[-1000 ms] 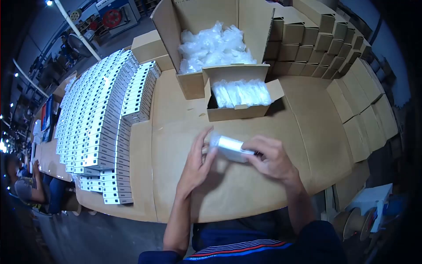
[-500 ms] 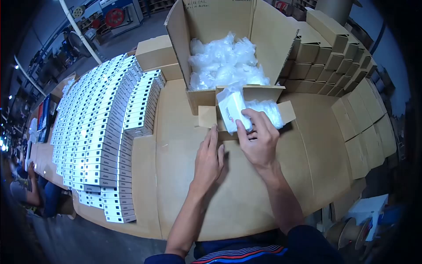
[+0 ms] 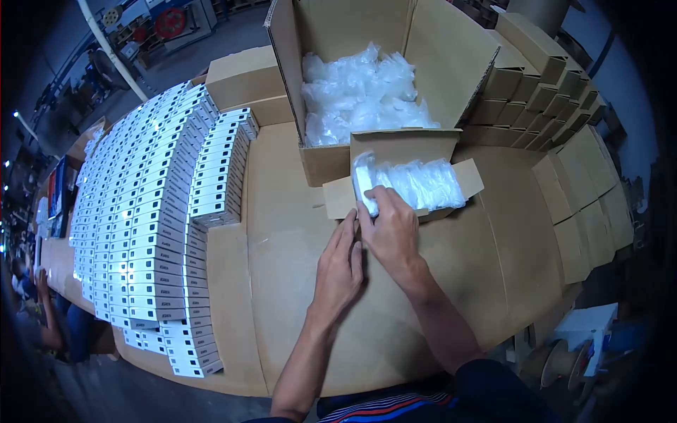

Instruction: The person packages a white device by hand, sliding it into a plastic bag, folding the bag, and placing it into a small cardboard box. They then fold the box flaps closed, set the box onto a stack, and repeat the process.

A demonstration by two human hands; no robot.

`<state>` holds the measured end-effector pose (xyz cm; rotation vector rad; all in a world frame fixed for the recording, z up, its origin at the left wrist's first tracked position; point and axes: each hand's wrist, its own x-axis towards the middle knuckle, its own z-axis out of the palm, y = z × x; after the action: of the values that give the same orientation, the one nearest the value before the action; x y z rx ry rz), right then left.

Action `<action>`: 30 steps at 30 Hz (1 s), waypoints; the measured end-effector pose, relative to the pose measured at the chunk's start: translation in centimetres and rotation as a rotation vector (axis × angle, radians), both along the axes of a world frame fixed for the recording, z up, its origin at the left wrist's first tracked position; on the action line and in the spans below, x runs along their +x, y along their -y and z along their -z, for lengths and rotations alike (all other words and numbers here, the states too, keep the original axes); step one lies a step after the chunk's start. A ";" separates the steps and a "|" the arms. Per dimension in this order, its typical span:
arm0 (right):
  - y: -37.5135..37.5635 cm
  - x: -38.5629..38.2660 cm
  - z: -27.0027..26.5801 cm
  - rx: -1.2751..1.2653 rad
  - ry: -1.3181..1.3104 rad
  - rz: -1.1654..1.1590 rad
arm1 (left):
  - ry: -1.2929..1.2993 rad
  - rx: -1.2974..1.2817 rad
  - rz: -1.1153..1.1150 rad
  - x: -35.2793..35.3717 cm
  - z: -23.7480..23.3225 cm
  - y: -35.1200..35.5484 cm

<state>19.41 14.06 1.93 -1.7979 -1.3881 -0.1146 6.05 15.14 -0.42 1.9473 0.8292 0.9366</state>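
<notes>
A small cardboard carton (image 3: pixel 404 146) stands in front of me with its flaps spread. Inside it is a row of plastic-bagged packs (image 3: pixel 427 185). My right hand (image 3: pixel 392 229) is closed on a white box in a clear plastic bag (image 3: pixel 362 176), which is upright at the carton's left end; its lower part is hidden. My left hand (image 3: pixel 340 266) has its fingers stretched out, the tips at the carton's front left corner beside the right fingertips. It holds nothing.
Behind the carton stands a large open box (image 3: pixel 328 161) with clear plastic bags (image 3: pixel 367 95). Stacked white boxes (image 3: pixel 144 211) cover the table's left. Folded-up cartons (image 3: pixel 525 92) are piled at back right, flat cardboard pieces (image 3: pixel 585 183) at right. A person (image 3: pixel 53 317) is at far left.
My right hand has moved left and down, lowering the bagged white box from above the carton into its left end. The left hand stays at the carton's front left corner.
</notes>
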 end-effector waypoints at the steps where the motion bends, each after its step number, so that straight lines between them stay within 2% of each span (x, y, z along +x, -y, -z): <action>1: 0.3 -0.4 0.6 -0.069 0.011 0.022 | 0.008 -0.007 0.007 -0.1 0.1 0.0; 4: 1.0 -0.5 2.0 -0.041 0.232 0.025 | 0.019 -0.072 0.036 -0.4 0.2 0.0; 5: 1.6 -0.6 2.3 -0.184 0.218 0.039 | 0.019 -0.101 0.044 -0.6 0.2 0.0; 9: 3.7 -1.8 1.9 -0.287 0.357 0.038 | -0.008 -0.042 0.080 -1.3 0.2 -0.3; 11: 4.0 -2.2 1.8 -0.326 0.420 0.086 | 0.001 -0.149 0.092 -2.1 -0.7 -0.3; 12: 3.9 -2.5 1.7 -0.341 0.450 0.100 | 0.004 -0.200 0.088 -2.5 -1.1 -0.2; 15: 3.8 -2.4 1.5 -0.431 0.475 0.071 | 0.030 -0.074 -0.053 -4.5 -1.4 -0.4; 18: 3.9 -2.7 -0.3 -0.218 0.321 0.107 | -0.005 0.094 -0.243 -7.7 -1.8 -2.1; 20: 3.3 -4.3 -1.9 0.009 0.205 0.055 | -0.082 0.241 -0.401 -10.6 -1.6 -3.6; 21: 2.6 -5.1 -2.3 0.111 0.154 -0.084 | -0.095 0.238 -0.481 -11.8 -1.5 -4.5; 24: -1.2 -8.1 -1.3 0.060 -0.030 -0.512 | -0.166 0.390 -0.597 -14.7 -0.5 -7.3; 28: -8.4 -11.7 0.8 -0.105 0.070 -0.714 | -0.293 0.466 -0.599 -16.0 0.6 -9.9; 30: -10.9 -12.7 1.5 -0.135 0.124 -0.735 | -0.346 0.498 -0.599 -16.2 1.2 -10.1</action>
<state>6.75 24.92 0.44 -1.2914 -2.0976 0.2657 -10.15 25.21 -1.58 2.3783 1.5557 1.2566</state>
